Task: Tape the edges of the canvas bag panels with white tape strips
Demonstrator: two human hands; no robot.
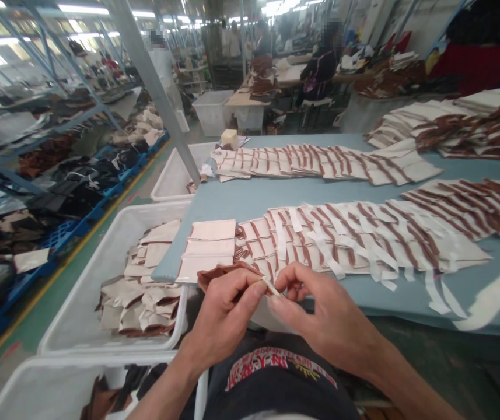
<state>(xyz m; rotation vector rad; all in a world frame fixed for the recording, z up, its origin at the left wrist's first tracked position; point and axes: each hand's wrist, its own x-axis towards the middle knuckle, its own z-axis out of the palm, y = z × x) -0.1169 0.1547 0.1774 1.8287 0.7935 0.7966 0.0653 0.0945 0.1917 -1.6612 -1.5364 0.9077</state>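
Just off the table's near edge, my left hand (226, 306) is closed on a brown-and-cream sewn piece (219, 274), its thumb pressed down near a pale narrow edge (271, 287). From the other side, my right hand (324, 309) pinches that same pale edge between thumb and forefinger. Whether the edge is part of the piece or a separate strip, I cannot tell. Beyond my hands lies a long row of overlapping cream pieces with brown edges (258, 242), and several white strips (328, 256) lie across it. Flat cream panels (210, 236) lie at the row's left end.
The blue-covered table (241, 198) carries another row of cream pieces (293, 163) farther back. A white bin (118, 216) with cream pieces stands at the left, near a grey post (157, 87). Loose white material (499, 297) lies at the right edge. People work in the background.
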